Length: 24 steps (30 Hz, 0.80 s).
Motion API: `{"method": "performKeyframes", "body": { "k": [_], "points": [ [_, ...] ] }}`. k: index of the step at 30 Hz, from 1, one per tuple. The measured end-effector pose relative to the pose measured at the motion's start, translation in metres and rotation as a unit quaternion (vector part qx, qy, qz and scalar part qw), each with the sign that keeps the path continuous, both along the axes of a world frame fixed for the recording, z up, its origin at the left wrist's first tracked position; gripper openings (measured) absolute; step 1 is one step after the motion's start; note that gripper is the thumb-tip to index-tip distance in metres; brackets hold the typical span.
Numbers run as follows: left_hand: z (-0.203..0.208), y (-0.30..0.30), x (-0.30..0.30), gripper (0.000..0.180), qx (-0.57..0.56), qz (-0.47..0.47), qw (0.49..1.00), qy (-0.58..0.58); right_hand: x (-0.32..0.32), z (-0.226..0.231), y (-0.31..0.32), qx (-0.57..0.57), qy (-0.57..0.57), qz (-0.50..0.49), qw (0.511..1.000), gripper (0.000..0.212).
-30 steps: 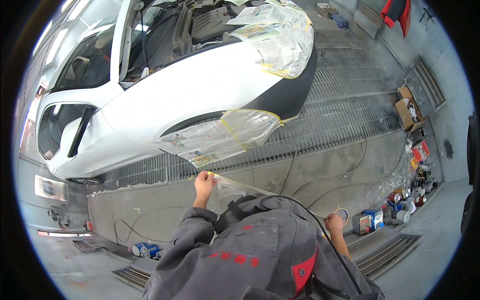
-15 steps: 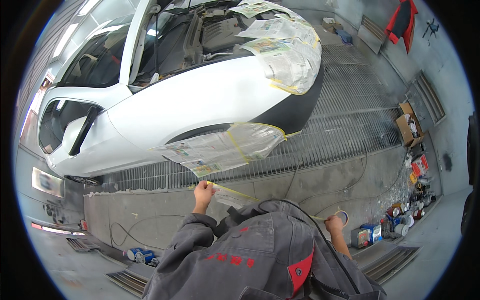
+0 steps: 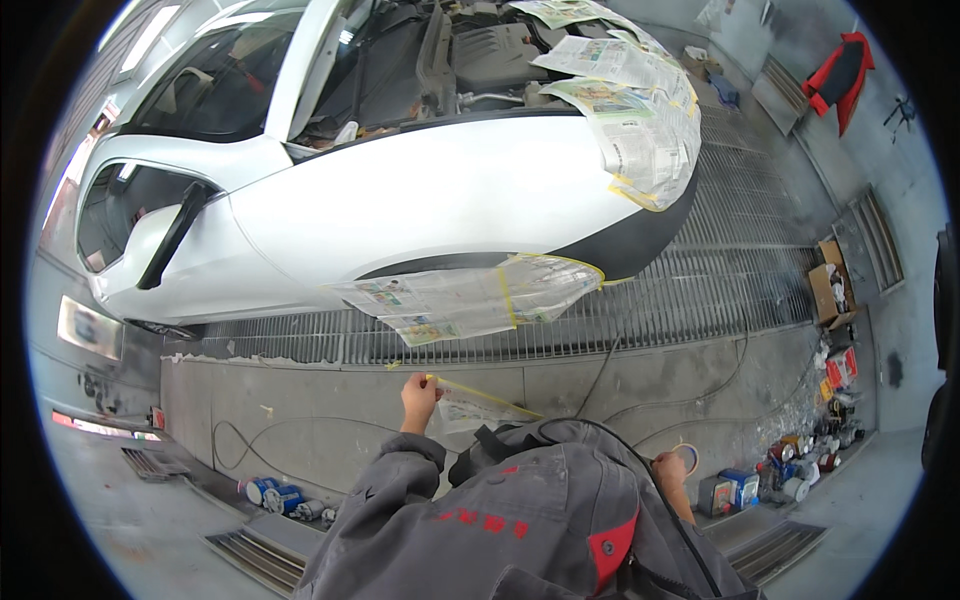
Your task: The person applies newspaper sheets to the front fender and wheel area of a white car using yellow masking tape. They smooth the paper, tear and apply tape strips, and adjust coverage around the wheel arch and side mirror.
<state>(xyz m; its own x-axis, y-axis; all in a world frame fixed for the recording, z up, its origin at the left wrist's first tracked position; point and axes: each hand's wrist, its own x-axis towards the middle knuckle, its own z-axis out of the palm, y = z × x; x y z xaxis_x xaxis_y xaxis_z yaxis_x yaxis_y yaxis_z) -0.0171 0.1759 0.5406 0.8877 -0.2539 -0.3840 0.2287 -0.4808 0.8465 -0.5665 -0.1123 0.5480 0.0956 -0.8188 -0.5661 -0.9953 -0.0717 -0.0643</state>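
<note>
My left hand [image 3: 420, 400] pinches the taped corner of a newspaper sheet [image 3: 472, 408]; yellow masking tape runs along the sheet's upper edge. Part of that sheet is hidden behind my grey work jacket [image 3: 490, 520]. Off to the right, my right hand [image 3: 670, 470] is closed round a roll of masking tape [image 3: 690, 458]. Ahead stands a white car [image 3: 430, 200] with an uncovered engine bay [image 3: 490, 60]. Taped newspaper [image 3: 640, 130] covers its front end, and another taped newspaper piece [image 3: 450, 300] hangs over the front wheel.
Floor grating [image 3: 730, 230] runs under and around the car. A hose [image 3: 600, 375] trails over the concrete. Cans and bottles [image 3: 790, 470] crowd the right wall below an open cardboard box [image 3: 830, 285]. Blue cans [image 3: 275, 495] stand at the lower left. A red-and-black jacket [image 3: 842, 80] hangs on the wall.
The view has shifted, so the car's front sits farther right. My left hand, still pinching the sheet, is slightly lower and farther right in the picture. The tape roll stays in my right hand.
</note>
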Motion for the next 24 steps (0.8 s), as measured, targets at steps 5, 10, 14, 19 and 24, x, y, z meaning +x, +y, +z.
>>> {"method": "performKeyframes", "body": {
  "k": [5,10,14,19,24],
  "points": [
    [-0.031,0.008,-0.003,0.015,-0.003,0.028,0.997,0.07,0.014,0.016,0.0,-0.082,0.057,0.019,0.995,0.017],
    [-0.047,-0.001,-0.007,0.016,-0.015,0.059,0.995,0.075,0.025,0.035,-0.023,-0.097,0.035,0.046,0.994,0.019],
    [-0.038,-0.038,-0.028,0.016,-0.026,0.063,0.995,0.07,0.011,0.034,-0.06,-0.098,0.043,0.063,0.992,0.019],
    [-0.026,-0.077,-0.078,0.013,-0.018,0.091,0.995,0.048,-0.028,0.014,-0.12,-0.117,0.015,0.102,0.988,0.019],
    [-0.017,-0.127,-0.167,0.013,-0.034,0.144,0.988,0.045,-0.115,0.004,-0.188,-0.113,-0.003,0.092,0.989,0.018]
  ]
}}
